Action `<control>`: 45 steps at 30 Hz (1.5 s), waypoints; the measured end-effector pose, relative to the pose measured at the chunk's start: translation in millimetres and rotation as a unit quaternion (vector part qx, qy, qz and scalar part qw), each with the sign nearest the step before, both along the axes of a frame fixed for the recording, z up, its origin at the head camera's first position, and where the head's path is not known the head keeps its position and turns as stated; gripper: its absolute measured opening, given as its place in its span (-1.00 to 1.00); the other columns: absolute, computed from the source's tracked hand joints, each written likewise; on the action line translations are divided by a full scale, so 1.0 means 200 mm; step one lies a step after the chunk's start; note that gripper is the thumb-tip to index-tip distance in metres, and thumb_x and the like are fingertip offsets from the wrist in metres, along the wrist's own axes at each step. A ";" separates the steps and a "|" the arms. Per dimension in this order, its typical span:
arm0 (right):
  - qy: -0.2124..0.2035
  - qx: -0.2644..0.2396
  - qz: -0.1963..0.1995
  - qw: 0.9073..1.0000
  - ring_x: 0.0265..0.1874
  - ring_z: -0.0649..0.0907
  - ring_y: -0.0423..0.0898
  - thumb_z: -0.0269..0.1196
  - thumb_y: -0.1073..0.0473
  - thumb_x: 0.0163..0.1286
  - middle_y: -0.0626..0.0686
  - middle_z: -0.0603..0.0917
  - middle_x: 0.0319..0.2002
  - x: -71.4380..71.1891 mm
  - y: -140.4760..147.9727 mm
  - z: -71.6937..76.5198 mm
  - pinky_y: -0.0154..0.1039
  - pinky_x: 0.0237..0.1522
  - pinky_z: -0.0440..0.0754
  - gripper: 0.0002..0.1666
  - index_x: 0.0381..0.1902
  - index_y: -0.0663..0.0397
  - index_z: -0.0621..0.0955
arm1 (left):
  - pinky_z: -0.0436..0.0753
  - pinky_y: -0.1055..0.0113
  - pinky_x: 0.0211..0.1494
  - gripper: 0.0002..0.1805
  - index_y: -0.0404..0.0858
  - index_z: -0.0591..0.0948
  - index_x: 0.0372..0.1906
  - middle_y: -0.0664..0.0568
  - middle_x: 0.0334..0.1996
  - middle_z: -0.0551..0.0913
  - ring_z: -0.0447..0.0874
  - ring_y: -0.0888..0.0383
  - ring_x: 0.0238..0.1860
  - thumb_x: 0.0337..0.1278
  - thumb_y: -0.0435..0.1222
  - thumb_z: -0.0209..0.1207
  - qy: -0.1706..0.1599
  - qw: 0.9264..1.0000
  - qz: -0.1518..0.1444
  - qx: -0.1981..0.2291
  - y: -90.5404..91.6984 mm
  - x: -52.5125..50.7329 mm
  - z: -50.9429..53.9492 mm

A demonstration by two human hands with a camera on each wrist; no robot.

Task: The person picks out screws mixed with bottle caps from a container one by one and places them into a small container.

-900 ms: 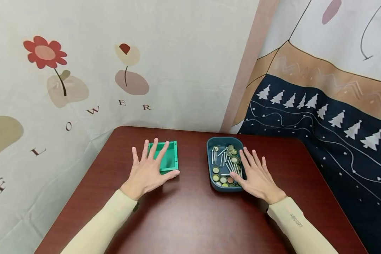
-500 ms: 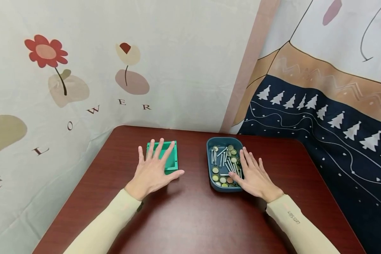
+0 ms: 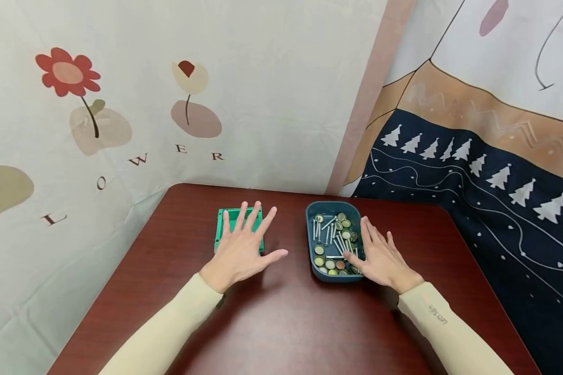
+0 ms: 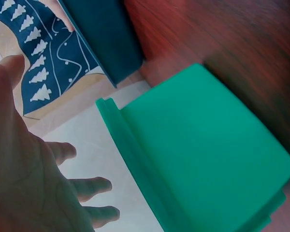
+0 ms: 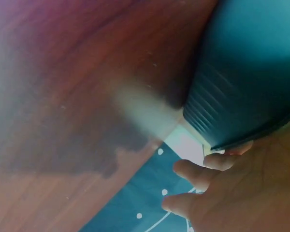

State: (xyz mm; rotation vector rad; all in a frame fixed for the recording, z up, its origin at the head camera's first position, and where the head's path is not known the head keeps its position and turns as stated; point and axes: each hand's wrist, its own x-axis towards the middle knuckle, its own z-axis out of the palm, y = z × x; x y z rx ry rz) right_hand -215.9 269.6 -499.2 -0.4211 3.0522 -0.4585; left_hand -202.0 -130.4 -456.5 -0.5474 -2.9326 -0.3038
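Observation:
My left hand [image 3: 241,253], fingers spread, hovers over the front of a green box [image 3: 219,233] and hides part of it. In the left wrist view the green box [image 4: 203,150] shows its outer side, with a gap between it and the fingers. My right hand [image 3: 385,262] lies at the right side of a blue bin [image 3: 311,255], thumb over its rim and the other fingers extended along the edge. Inside the bin are several screws [image 3: 342,244] and several round caps [image 3: 319,250]. In the right wrist view the fingers are beside the bin's dark wall [image 5: 232,96].
Both containers stand toward the back of a dark red wooden table [image 3: 291,323]. Behind it hangs a pale cloth [image 3: 281,104] with flowers and letters, and at the right a dark blue cloth [image 3: 450,182] with white trees.
My left hand has moved to the right across the front of the green box, fingers still spread. The right hand has barely shifted. Both containers stay in place.

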 end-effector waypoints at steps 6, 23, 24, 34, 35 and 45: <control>-0.007 -0.009 -0.007 1.000 0.87 0.22 0.47 0.12 -0.52 0.78 0.33 -0.03 0.95 0.01 0.01 -0.03 0.69 0.81 -0.03 0.33 0.95 0.25 -0.15 | -0.16 -0.68 0.86 0.19 0.25 -0.03 0.98 -0.15 0.98 -0.03 -0.23 -0.37 0.98 0.48 0.64 0.06 -0.013 1.000 -0.019 0.013 0.09 -0.02 0.00; 0.004 -0.016 -0.013 1.000 0.86 0.23 0.47 0.16 -0.44 0.78 0.34 0.02 0.94 -0.01 0.00 -0.02 0.71 0.80 -0.05 0.28 0.95 0.25 -0.10 | 0.03 -0.61 0.88 0.12 0.17 0.13 0.95 -0.18 0.93 0.17 0.05 -0.34 0.95 0.53 0.57 0.10 0.004 0.997 -0.072 -0.030 0.36 -0.10 0.02; 0.004 -0.017 -0.014 1.000 0.86 0.22 0.47 0.17 -0.43 0.78 0.34 0.02 0.94 -0.01 0.00 -0.02 0.72 0.80 -0.05 0.28 0.95 0.25 -0.10 | 0.04 -0.61 0.88 0.12 0.17 0.14 0.95 -0.18 0.93 0.18 0.06 -0.33 0.95 0.53 0.56 0.11 0.003 0.997 -0.075 -0.033 0.37 -0.10 0.02; 0.004 -0.019 -0.010 1.000 0.86 0.20 0.52 0.15 -0.42 0.80 0.34 0.03 0.94 0.00 -0.01 -0.04 0.70 0.81 -0.03 0.25 0.95 0.26 -0.09 | 0.06 -0.57 0.90 0.11 0.16 0.20 0.94 -0.15 0.91 0.23 0.14 -0.31 0.93 0.50 0.51 0.22 -0.019 0.991 -0.113 -0.063 0.54 -0.16 0.02; 0.005 -0.019 -0.011 1.000 0.86 0.20 0.53 0.15 -0.41 0.80 0.35 0.02 0.94 0.00 -0.01 -0.04 0.69 0.81 -0.03 0.25 0.95 0.26 -0.08 | 0.08 -0.56 0.90 0.11 0.16 0.20 0.94 -0.14 0.91 0.24 0.15 -0.29 0.93 0.50 0.51 0.22 -0.019 0.991 -0.117 -0.069 0.56 -0.16 0.02; 0.006 -0.018 -0.009 1.000 0.86 0.18 0.54 0.16 -0.35 0.81 0.36 0.00 0.94 0.00 -0.01 -0.03 0.69 0.81 -0.03 0.22 0.94 0.27 -0.09 | 0.19 -0.45 0.91 0.06 0.14 0.27 0.91 -0.10 0.86 0.36 0.32 -0.23 0.87 0.52 0.43 0.31 -0.034 0.983 -0.146 -0.107 0.71 -0.24 0.05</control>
